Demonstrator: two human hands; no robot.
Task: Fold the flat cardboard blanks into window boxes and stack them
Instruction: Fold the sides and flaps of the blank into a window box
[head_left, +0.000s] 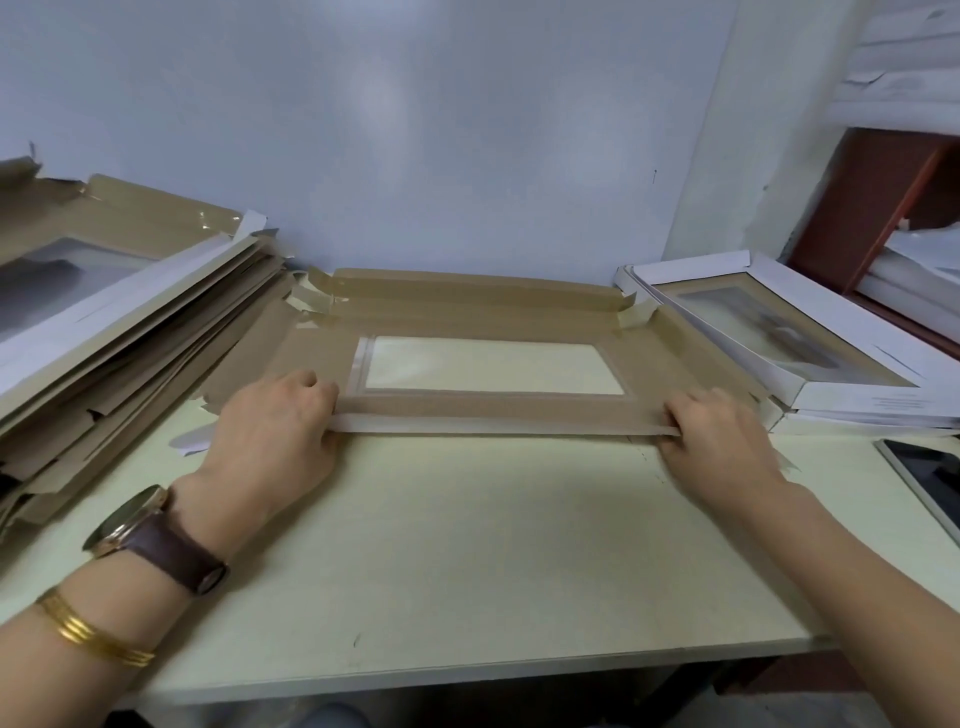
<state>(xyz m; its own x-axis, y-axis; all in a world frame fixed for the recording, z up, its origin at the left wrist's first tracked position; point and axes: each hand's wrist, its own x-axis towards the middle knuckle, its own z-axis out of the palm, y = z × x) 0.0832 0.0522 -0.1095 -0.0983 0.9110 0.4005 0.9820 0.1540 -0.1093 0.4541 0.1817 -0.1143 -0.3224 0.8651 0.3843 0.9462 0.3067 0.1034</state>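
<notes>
We have 1 cardboard blank (467, 327) lying brown side up in the middle of the bench (493, 545), its clear window (493, 371) facing us, and we judge the step in hand to be the folding of the near long flap (498, 423), which is turned over so its white side shows along the near edge. Our left hand (275, 431) pinches the left end of that flap, thumb below and fingers curled on top; our right hand (719, 441) grips the right end the same way, so both hands are closed on the flap. The far flaps (467, 296) are already creased and partly raised against the wall (415, 130). Next, we think, the near wall must be stood upright and its corner tabs tucked, keeping the crease straight. A pile of unfolded blanks (130, 322) lies at the left; 2 or so finished window boxes (810, 353) are stacked at the right, with a tablet (930, 478) near them. Small print shows on the top box's side, too faint to read.
</notes>
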